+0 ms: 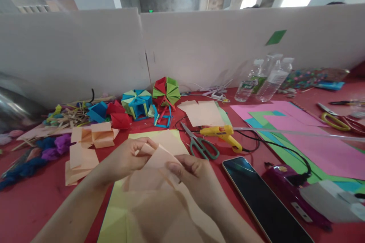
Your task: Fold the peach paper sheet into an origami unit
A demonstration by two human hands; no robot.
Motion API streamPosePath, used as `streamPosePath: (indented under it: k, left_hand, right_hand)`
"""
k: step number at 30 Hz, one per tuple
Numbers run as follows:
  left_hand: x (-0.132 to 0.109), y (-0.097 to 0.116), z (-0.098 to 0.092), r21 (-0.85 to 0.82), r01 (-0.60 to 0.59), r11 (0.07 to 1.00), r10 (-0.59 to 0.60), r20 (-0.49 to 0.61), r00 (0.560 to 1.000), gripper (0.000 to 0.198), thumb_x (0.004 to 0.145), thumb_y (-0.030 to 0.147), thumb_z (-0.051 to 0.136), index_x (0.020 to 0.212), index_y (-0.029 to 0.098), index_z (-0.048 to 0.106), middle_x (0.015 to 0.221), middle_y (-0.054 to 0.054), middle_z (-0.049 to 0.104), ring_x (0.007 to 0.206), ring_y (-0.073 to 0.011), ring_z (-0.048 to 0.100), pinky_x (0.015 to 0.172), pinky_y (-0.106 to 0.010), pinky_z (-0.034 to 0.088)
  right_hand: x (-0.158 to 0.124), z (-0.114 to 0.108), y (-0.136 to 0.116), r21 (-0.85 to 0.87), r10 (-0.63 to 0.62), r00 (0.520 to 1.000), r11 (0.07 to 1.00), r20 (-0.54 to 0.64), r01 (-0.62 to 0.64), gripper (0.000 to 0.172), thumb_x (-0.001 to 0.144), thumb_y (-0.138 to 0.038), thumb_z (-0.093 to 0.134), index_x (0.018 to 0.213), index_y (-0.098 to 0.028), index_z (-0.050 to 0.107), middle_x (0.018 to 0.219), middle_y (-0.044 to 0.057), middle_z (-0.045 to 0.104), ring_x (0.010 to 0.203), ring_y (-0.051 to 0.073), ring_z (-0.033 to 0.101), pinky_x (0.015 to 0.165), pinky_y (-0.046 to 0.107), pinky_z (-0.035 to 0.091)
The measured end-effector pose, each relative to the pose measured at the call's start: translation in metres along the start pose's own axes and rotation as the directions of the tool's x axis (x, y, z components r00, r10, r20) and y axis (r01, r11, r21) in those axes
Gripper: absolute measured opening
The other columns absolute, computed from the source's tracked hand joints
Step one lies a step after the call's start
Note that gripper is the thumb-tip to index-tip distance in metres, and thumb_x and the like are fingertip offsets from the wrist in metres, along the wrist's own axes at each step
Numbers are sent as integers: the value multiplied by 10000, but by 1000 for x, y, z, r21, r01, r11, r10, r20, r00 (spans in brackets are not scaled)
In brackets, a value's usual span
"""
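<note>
My left hand (125,157) and my right hand (196,176) both pinch a folded peach paper sheet (159,159) low in the middle of the view, above a yellow-green sheet (116,216) on the red table (34,205). The left fingers curl over the paper's upper left edge. The right thumb and fingers press its right side. Folded peach paper pieces (91,136) lie to the left of my hands. Green-handled scissors (201,146) and a yellow glue gun (224,134) lie just beyond my right hand.
A phone (262,197) lies face up at the right, beside a purple device (296,197). Pink, green and blue sheets (313,140) spread at the right. Colourful origami models (151,100), water bottles (265,78), sticks and crepe paper (51,148) stand before a white partition (199,45).
</note>
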State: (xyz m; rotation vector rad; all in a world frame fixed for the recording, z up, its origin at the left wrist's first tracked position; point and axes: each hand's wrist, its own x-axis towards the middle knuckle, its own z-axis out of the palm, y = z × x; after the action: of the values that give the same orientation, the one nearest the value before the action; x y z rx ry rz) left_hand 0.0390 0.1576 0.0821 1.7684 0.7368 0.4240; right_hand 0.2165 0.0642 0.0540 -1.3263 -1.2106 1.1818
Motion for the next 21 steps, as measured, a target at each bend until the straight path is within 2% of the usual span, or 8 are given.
streamPosePath:
  k: [3,7,10,15,18,21]
  left_hand:
    - [-2,-6,-10,-10,-7,1000,7,-10,1000,116,740,191,622,775,195,733,969,-26,535,769,-136,529,635,-190,433]
    - [-7,-11,-18,-47,75,996,-72,49,996,108,732,226,641,777,179,727,850,-19,553,685,-137,548,576,-200,438]
    - [-7,-14,-19,-89,125,988,-119,74,990,119,706,246,670,771,162,724,796,-23,588,668,-152,571,566,-210,447]
    - [-3,-16,-18,-196,127,972,-111,91,990,129,700,218,673,806,171,730,803,-39,651,691,-170,591,593,-227,467]
    - [-2,-15,-17,-166,89,982,-83,42,996,133,702,204,664,810,175,735,802,-39,664,671,-158,586,565,-205,450]
    - [-2,-13,-16,-144,63,988,-60,26,998,118,707,199,646,774,178,742,805,-31,670,645,-144,585,543,-192,431]
  right_hand:
    - [-1,11,6,-94,-27,999,995,-30,24,341,842,-451,485,785,-159,653,647,-3,558,606,111,493,561,209,358]
    - [-2,18,7,-121,-19,1000,992,-11,17,371,858,-422,465,642,-150,596,579,-14,520,575,102,489,536,196,344]
    - [-2,19,7,-122,-9,1000,993,-15,7,370,855,-401,472,607,-148,579,562,-20,506,561,95,477,518,186,334]
    - [-2,16,6,-30,10,1000,1000,-5,-10,256,822,-374,524,787,-161,662,657,-8,577,603,102,504,549,186,360]
    - [-4,15,2,23,32,999,999,-7,-32,273,792,-402,561,880,-171,674,708,6,604,625,115,513,548,195,360]
    - [-5,12,-2,21,-3,1000,1000,-6,4,302,797,-436,548,890,-181,680,738,12,616,678,137,532,568,202,368]
